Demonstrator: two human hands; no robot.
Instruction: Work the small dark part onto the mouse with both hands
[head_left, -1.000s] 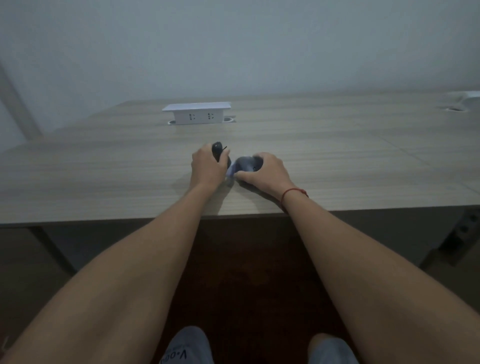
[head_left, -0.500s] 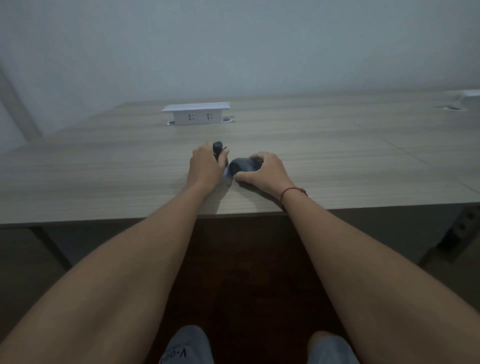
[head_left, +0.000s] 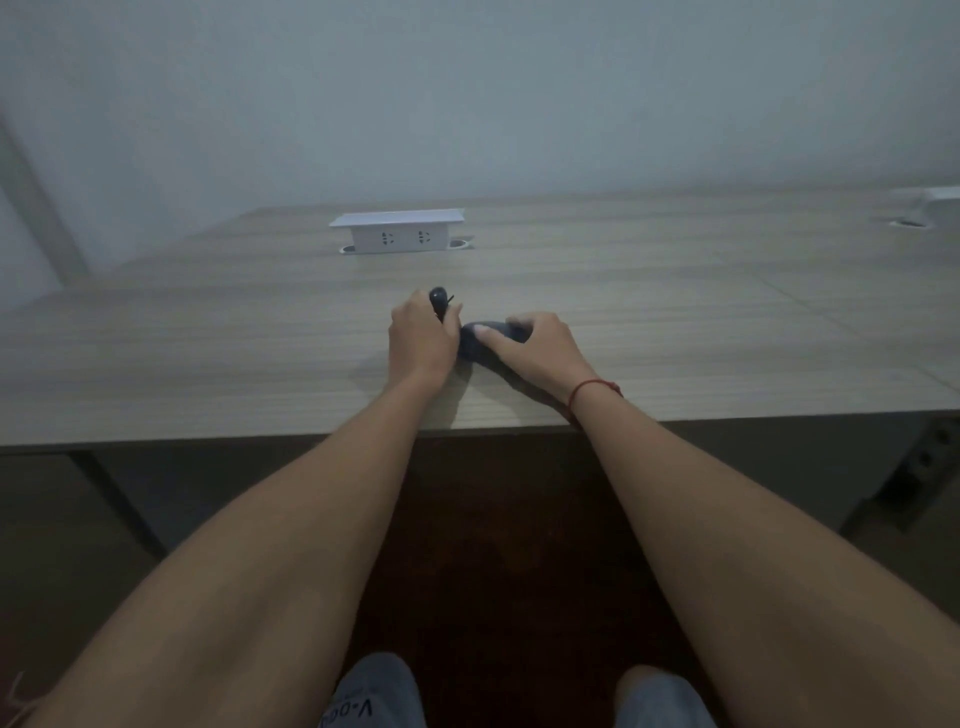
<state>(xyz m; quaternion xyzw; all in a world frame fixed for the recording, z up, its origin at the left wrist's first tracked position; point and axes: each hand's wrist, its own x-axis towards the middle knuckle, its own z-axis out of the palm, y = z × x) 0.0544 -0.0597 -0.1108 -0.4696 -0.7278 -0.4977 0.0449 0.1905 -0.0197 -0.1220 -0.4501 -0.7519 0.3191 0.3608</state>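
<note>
- left hand (head_left: 422, 340) was curled round a small black object (head_left: 439, 300), held upright
- right hand (head_left: 530, 349) gripped a dark rounded thing (head_left: 475, 340) resting on the wooden table (head_left: 208, 353), near its front edge

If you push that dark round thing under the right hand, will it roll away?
Probably not far: the dark rounded object seems to sit low on the table. It looks smooth, so perhaps slippery. The right hand curls over it easily, so it is likely light.
</note>
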